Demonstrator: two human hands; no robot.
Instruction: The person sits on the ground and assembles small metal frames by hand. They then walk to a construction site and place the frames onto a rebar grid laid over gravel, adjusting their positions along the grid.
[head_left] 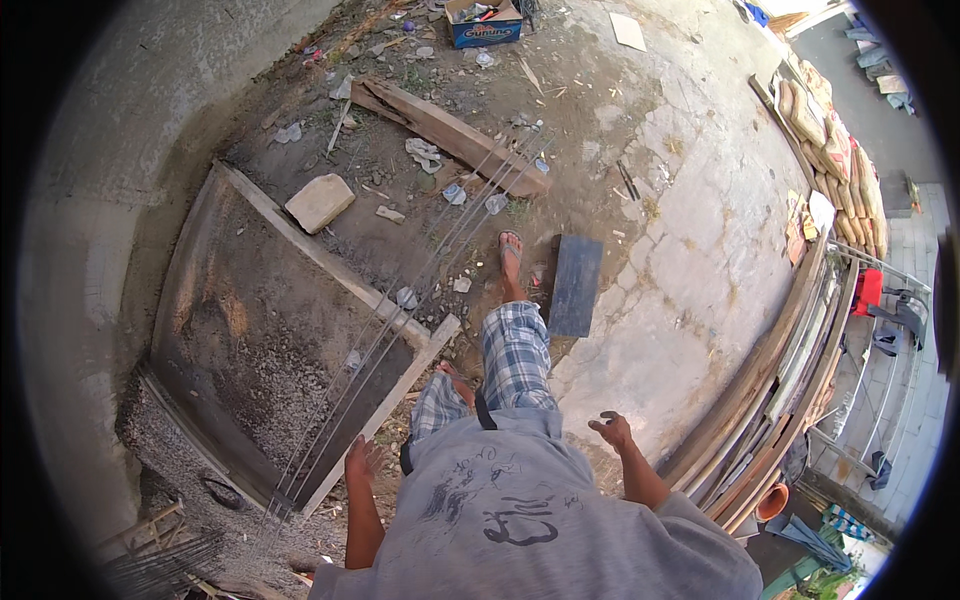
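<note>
Steel rods (pixel 400 330), a thin bundle, lay diagonally on the ground from lower left up toward a long wooden beam (pixel 450 130) at upper centre, crossing a shallow timber-framed bed of dark sand/soil (pixel 250 340). Left hand (pixel 363 460) hung just to the right of the rods' near part, close to the frame's slanted plank (pixel 390 410), fingers loosely spread & holding nothing; not touching the rods as far as could be seen. Right hand (pixel 612 430) was out to the side over the concrete paving (pixel 700 260), fingers half curled, empty, well apart from the rods. Person stood mid-stride in a grey shirt & checked shorts, front foot in a sandal (pixel 510 250) just left of a dark flat board (pixel 576 285) on the ground. A pale stone block (pixel 320 202) sat on the dirt beyond the frame's upper edge, w/ scraps of plastic litter scattered around. A cardboard box (pixel 483 25) was at the top, far from the hands. Stacked planks (pixel 770 390) leaned along the right side, filled sacks (pixel 830 140) piled above them. More rod ends (pixel 160 565) showed at the lower left, near gravel. An orange pot (pixel 772 500) sat at lower right by the planks.
</note>
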